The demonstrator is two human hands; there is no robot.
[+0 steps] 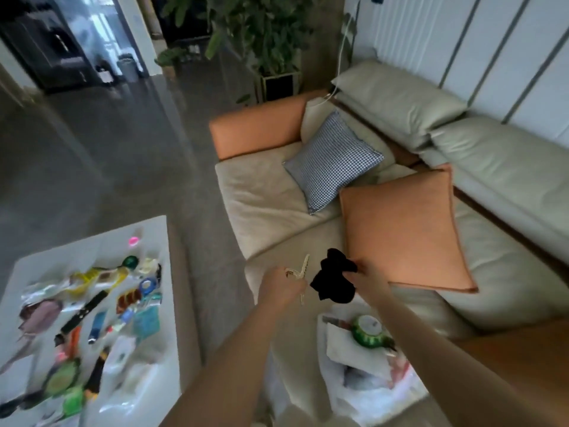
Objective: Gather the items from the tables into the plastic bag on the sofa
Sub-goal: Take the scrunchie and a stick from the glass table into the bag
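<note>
Now the left hand [281,283] holds its grip clamped on a pale hair clip [298,274], and the right hand [365,280] pinches a black cloth [334,280] beside it, both above the sofa [271,208]. Below the right grip lies the white plastic bag [372,383], open, holding a green roll. Left of the hands, the tabletop [154,235] carries many small items.
</note>
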